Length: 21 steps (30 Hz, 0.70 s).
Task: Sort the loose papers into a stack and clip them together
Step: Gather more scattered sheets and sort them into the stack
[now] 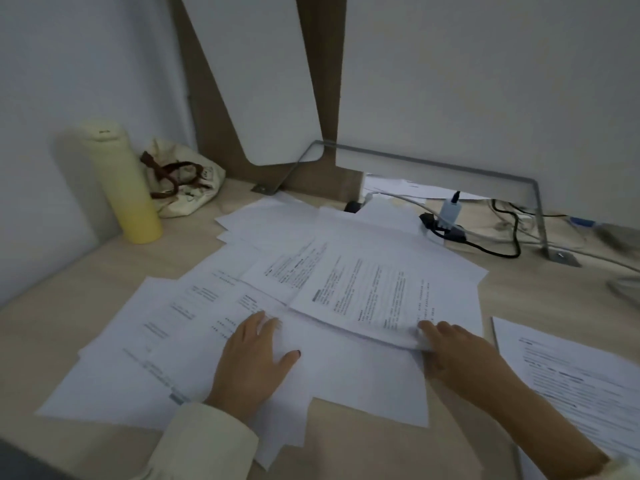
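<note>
Head view: left hand (254,355) lies flat, fingers spread, on loose papers (194,341) mid-desk (69,289) — right hand (457,355) pinches a sheaf's (381,289) near edge.

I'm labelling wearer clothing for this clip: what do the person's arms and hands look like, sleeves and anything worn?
Both hands are bare: no gloves, rings or watch visible. The left hand has a dark-painted thumbnail and a loose cream sleeve at the wrist. The right hand shows a bare forearm; a pale cuff only appears at the frame corner.
</note>
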{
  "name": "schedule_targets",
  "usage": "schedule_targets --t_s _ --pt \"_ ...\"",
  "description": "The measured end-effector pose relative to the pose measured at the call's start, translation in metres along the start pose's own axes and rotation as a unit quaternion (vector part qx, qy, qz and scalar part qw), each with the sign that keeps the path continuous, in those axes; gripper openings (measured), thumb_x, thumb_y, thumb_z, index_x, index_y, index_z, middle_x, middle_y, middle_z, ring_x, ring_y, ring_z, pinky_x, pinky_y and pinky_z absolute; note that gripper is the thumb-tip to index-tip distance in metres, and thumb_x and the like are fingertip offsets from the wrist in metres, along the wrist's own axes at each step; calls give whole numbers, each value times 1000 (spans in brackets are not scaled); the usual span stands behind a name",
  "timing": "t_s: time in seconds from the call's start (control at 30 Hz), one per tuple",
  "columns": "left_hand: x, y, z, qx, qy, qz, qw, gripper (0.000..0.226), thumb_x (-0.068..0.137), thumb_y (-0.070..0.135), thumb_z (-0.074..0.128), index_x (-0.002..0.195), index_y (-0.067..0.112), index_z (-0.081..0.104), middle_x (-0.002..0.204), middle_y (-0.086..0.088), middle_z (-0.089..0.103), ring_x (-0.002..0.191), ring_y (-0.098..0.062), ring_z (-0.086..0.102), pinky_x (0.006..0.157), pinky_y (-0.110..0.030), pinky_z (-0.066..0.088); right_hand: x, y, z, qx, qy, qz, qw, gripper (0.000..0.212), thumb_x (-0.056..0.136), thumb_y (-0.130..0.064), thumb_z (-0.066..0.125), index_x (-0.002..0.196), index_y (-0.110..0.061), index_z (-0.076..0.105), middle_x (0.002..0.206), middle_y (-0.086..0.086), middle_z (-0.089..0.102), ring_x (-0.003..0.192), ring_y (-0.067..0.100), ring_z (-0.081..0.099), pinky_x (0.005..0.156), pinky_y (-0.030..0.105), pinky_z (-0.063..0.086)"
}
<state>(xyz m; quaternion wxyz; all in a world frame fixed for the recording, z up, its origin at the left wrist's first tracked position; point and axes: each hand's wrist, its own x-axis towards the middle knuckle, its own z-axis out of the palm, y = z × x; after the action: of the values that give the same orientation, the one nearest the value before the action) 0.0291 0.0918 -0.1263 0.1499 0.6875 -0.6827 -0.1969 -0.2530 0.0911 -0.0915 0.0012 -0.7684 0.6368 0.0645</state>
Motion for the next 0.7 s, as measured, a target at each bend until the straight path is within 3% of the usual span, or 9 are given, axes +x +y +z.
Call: schedule_targets --t_s 0.1,0.17,0.23,0.33,0.43,0.53,0.63,0.7 --pt "3 -11 -1 36 -33 36 998 76 84 64 34 146 24 17 158 3 6 146 -14 4 117 -30 7 7 2 -5 57 39 83 994 31 94 -18 38 124 -18 42 84 -1 59 76 19 58 62 26 41" --pt "5 -15 -4 46 -42 53 997 83 78 71 28 146 25 16 158 5 6 145 -13 5 116 -29 7 13 5 -13 123 91 146 977 22 93 -11 38 113 -11 49 59 -1 48 57 22 50 50 29 34" --pt "9 -15 -9 27 -34 52 998 78 83 63 41 146 23 17 156 4 14 143 -15 11 116 -31 12 19 2 -24 167 150 176 958 20 93 -7 39 109 -5 51 52 1 42 48 21 42 43 27 26" --pt "13 -6 -12 -16 -19 41 999 89 77 63 53 146 21 15 148 2 27 137 -18 23 113 -33 22 24 -13 -31 181 187 161 952 25 95 -10 39 117 -6 51 58 5 46 52 24 43 45 29 27" --pt "18 6 -10 -26 -19 36 999 99 72 68 55 146 20 10 146 -1 26 136 -19 23 112 -34 23 26 -29 -27 171 173 143 959 28 97 -13 36 122 -11 48 56 -3 43 49 16 42 44 26 26" --pt "29 10 -5 -14 5 34 999 94 78 65 49 147 18 7 152 -3 17 140 -20 16 114 -34 17 33 -44 -29 163 168 110 966 34 97 -12 34 129 -17 42 78 7 62 69 28 59 54 29 37" --pt "33 2 5 56 32 44 997 96 75 79 12 148 18 1 159 -5 -2 146 -20 1 116 -29 -1 47 -64 -27 114 116 31 986 37 96 -18 37 132 -23 33 107 4 64 90 24 64 64 31 48" --pt "33 -4 11 99 14 39 994 107 70 79 -11 146 11 23 155 -14 20 143 -25 23 116 -29 0 53 -76 -22 102 60 -21 993 37 95 -33 40 130 -24 34 121 2 56 103 21 58 77 32 51"
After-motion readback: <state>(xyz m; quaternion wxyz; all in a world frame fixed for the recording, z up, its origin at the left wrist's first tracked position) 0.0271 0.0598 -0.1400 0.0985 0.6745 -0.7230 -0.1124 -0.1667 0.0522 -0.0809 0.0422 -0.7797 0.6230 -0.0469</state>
